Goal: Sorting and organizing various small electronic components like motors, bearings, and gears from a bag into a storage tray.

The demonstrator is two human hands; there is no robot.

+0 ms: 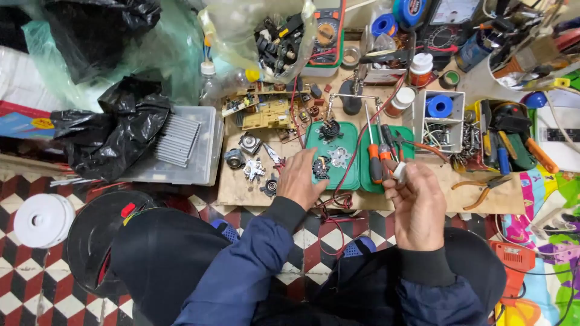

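Left hand (pixel 300 179) palm down on the board, fingers loosely spread, fingertips touching a small black round part (pixel 320 167) on the left green tray (pixel 347 181); it grips nothing. Left of that hand: loose metal motor parts (pixel 251 163); beyond them a grey ribbed block (pixel 176 140) on a clear plastic bin. Right hand (pixel 417 202) raised, fingers curled, pinching a small white part (pixel 400 171) at its fingertips. Beyond it: an orange-handled screwdriver (pixel 374 160), then a white-capped jar (pixel 420 69) with an orange label. Both forearms in blue sleeves.

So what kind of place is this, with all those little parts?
Probably a small electronics repair spot: a multimeter, bare circuit boards and screwdrivers crowd a low wooden board.
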